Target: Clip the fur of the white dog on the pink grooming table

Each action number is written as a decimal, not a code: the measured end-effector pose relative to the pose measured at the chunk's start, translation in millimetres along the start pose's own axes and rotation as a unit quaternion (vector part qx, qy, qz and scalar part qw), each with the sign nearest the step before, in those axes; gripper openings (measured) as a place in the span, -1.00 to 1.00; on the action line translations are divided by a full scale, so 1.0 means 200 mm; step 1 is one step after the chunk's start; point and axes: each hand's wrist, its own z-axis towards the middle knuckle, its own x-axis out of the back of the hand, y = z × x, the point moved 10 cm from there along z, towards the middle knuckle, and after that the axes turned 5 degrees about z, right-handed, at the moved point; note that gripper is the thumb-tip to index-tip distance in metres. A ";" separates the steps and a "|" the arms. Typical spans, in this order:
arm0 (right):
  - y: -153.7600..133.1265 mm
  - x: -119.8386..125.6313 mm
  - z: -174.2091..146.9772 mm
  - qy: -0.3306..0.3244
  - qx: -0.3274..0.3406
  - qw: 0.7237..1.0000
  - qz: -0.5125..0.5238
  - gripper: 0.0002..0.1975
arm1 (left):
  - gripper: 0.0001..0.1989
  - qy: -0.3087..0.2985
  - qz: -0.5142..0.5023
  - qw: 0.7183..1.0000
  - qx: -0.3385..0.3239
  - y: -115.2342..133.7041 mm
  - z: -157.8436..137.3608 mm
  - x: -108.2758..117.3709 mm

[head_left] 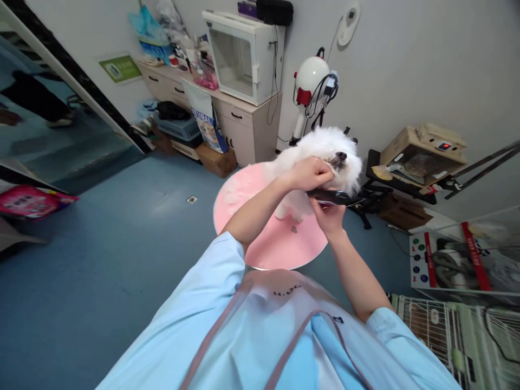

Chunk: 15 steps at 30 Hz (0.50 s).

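White dog (325,143) at one o'clock on pink bench (280,246); left grip (312,173) pinches its chin, right grip (330,218) clasps black tool (328,196).

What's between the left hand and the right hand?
In the head view, a black handheld tool lies between the left hand, touching the white dog, and the right hand, which grips it.

Blue sleeves (195,295), sheer, perhaps plastic apron (264,319), mauve trim (211,339), dark lettering (286,291)
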 end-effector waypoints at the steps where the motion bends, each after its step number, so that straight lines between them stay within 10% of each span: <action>1: 0.01 -0.04 -0.02 -0.025 -0.016 0.999 -0.015 -0.60 | -0.67 -0.006 -0.002 1.000 -0.004 0.01 0.01 0.00; 8: -0.09 0.06 -0.08 0.108 0.059 0.992 0.007 -0.53 | -0.71 -0.086 -0.027 0.993 -0.079 0.10 0.06 -0.09; 15: -0.05 -0.11 -0.10 -0.011 0.008 0.999 -0.039 -0.57 | -0.68 -0.116 -0.048 0.988 -0.085 0.15 0.11 -0.15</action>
